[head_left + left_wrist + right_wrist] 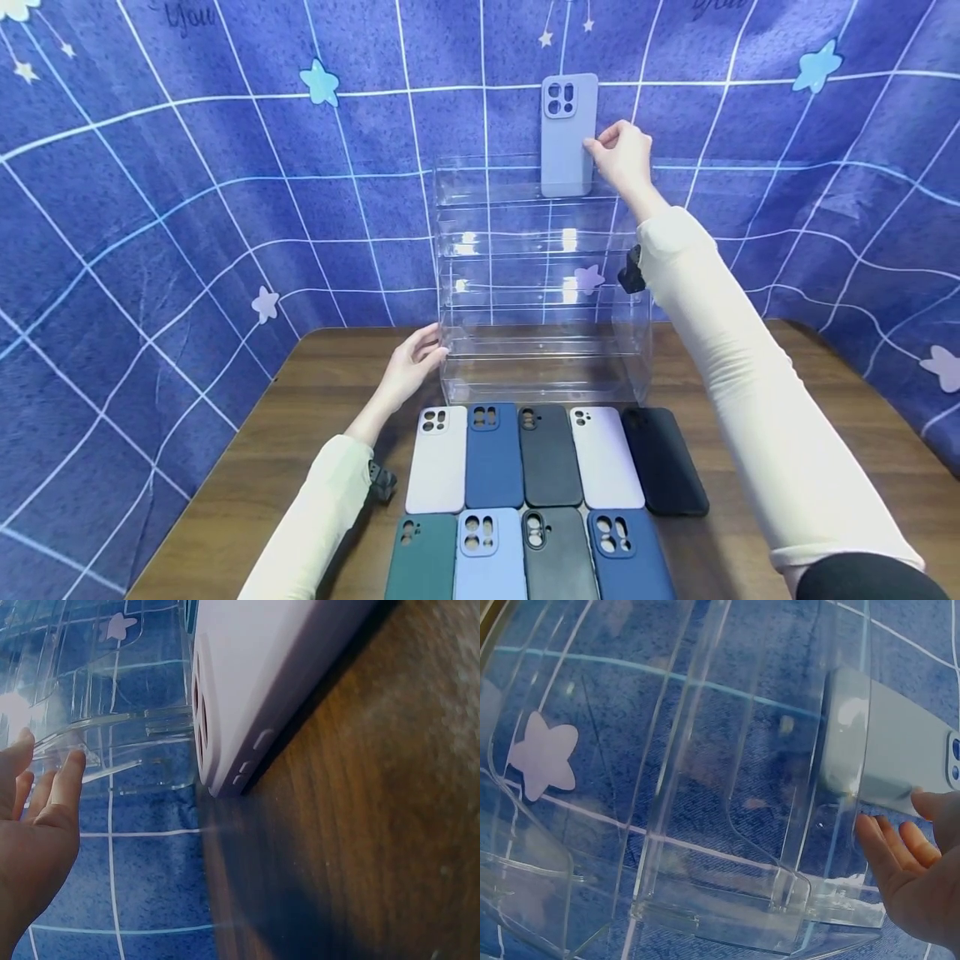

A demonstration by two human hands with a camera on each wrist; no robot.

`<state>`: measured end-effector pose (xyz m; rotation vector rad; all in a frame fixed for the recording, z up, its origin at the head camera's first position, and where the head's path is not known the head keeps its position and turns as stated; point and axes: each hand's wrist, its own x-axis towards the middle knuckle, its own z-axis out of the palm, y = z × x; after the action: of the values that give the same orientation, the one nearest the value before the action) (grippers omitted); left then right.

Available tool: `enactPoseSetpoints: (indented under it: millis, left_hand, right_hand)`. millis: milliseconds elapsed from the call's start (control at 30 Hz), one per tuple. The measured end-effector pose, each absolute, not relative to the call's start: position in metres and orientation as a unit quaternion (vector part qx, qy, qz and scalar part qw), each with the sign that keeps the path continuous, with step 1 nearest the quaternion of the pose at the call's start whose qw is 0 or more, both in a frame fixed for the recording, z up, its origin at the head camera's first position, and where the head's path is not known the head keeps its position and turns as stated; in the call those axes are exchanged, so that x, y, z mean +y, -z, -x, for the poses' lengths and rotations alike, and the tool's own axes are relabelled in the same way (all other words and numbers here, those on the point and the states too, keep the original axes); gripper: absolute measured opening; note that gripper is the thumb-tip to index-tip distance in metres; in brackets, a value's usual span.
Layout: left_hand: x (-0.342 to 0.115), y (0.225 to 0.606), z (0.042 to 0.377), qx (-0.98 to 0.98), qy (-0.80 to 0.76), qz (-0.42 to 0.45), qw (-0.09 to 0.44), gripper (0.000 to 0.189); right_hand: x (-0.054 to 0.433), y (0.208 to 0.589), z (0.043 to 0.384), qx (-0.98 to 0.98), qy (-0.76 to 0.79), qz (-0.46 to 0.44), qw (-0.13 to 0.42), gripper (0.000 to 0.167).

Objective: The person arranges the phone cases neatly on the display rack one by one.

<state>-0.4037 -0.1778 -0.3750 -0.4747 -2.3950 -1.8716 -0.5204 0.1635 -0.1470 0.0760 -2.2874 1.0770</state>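
A light lavender phone case stands upright on the top tier of a clear stepped display rack, its camera cutouts uppermost. My right hand pinches the case by its right edge, and in the right wrist view the thumb of that hand lies at the case's edge. Low on the rack's left side, my left hand holds the side panel between thumb and fingers. The left wrist view shows that hand at the clear plastic, beside a pale phone case.
On the wooden table, phone cases lie in two rows before the rack. The far row includes a white case and a black case; the near row includes a green case. A blue patterned cloth hangs behind.
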Motion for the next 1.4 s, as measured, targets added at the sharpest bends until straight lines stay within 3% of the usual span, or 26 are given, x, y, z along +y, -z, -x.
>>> enactPoseSetpoints:
  millis: [100, 200, 667, 1400]
  left_hand:
    - [-0.177, 0.374, 0.403, -0.78, 0.605, 0.159, 0.036, 0.054]
    - [-0.176, 0.373, 0.402, -0.781, 0.602, 0.162, 0.04, 0.053]
    - [-0.173, 0.38, 0.405, -0.771, 0.614, 0.166, 0.038, 0.054]
    - [-0.181, 0.396, 0.422, -0.775, 0.607, 0.164, 0.058, 0.055]
  right_hand:
    - [0.162, 0.148, 0.518, -0.877, -0.379, -0.029, 0.294, 0.04]
    - [0.162, 0.147, 0.518, -0.883, -0.371, -0.033, 0.284, 0.045]
    - [0.17, 0.146, 0.514, -0.882, -0.336, -0.04, 0.328, 0.031]
    - [0.18, 0.144, 0.498, -0.854, -0.403, -0.034, 0.327, 0.037]
